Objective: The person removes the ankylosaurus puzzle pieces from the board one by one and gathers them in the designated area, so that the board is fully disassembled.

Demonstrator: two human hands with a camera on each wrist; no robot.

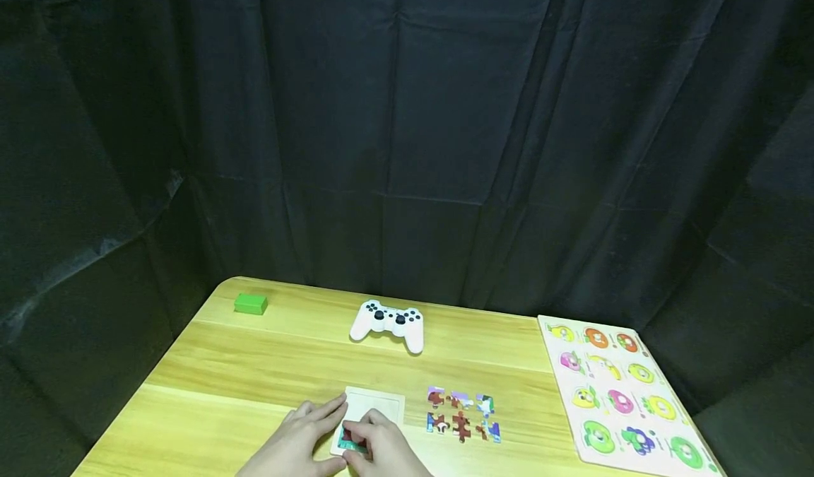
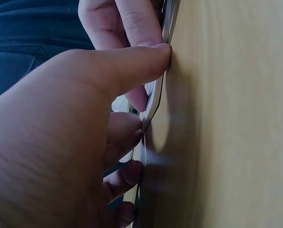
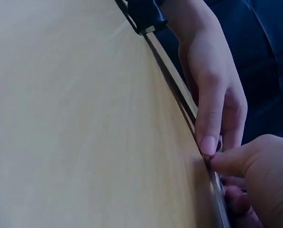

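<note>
A small pale puzzle tray (image 1: 375, 401) lies near the front of the table, tilted slightly in the head view. My left hand (image 1: 294, 438) holds it along the left side, fingers by the upper corner and thumb near the lower edge. At the tray's lower left, my right hand (image 1: 384, 449) pinches a jigsaw piece with thumb and index finger, over a teal and dark red patch of puzzle (image 1: 352, 443). Those fingertips hide much of the piece. In the left wrist view the left thumb (image 2: 148, 61) is right at the tray's edge, close to the other hand's fingers.
Several loose jigsaw pieces (image 1: 461, 424) lie in two rows right of the tray. Behind it sits a white game controller (image 1: 389, 316). A green block (image 1: 251, 304) is at the back left, and a fruit puzzle board (image 1: 566, 392) covers the right end. Dark curtains (image 1: 432, 145) surround the table (image 1: 292, 364).
</note>
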